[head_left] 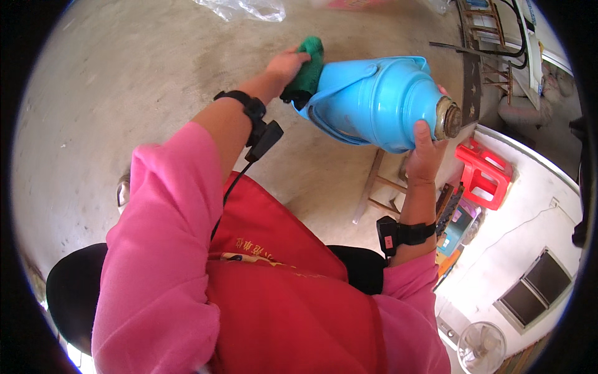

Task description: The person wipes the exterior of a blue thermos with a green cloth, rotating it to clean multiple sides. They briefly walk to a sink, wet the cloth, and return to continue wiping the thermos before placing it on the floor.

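A light-blue vacuum flask (359, 100) is held up off the floor, lying nearly on its side. Its neck, with a brown stopper (452, 120), points right. My right hand (424, 149) grips the shoulder near the neck, thumb in front and fingers mostly hidden behind. A blue carrying handle (338, 89) runs along the near side of the body. At the base end, my left hand (286, 68) holds a bunched green cloth (308, 70) against the flask. A black piece (299, 99) shows below the cloth; what it is I cannot tell.
Beneath the flask is a bare concrete floor (117, 93). A wooden stool frame (385, 184) stands below it. By the white wall are a red plastic stool (486, 175) and a fan (482, 346). Clear plastic sheeting (247, 8) lies at the top.
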Motion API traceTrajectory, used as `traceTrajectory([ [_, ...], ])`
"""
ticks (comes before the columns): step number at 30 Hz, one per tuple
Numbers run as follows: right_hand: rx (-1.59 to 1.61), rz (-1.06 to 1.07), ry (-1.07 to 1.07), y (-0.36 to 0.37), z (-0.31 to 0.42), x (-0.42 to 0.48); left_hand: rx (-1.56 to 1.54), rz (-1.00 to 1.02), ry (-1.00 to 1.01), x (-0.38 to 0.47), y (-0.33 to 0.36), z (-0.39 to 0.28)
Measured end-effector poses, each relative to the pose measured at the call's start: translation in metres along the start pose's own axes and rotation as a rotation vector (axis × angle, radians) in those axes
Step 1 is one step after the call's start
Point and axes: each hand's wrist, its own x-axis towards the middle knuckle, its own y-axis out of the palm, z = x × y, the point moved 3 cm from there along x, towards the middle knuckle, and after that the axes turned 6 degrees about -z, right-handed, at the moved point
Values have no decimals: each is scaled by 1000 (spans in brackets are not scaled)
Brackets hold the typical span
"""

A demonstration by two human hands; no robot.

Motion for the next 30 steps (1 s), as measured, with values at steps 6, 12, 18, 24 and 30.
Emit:
traceTrajectory([
  [6, 25, -18, 21, 4, 4, -1, 223, -175, 74, -17, -2, 65],
  [12, 29, -32, 39, 10, 9, 0, 462, 88, -138, -114, 23, 108],
  [18, -138, -130, 99, 21, 17, -12, 598, 473, -36, -154, 9, 100],
  [24, -153, 82, 143, 14, 39, -10, 594, 364, -204, -126, -93, 62],
  [30, -78, 167, 31, 0, 21, -2, 383, 429, -129, -153, -50, 46],
])
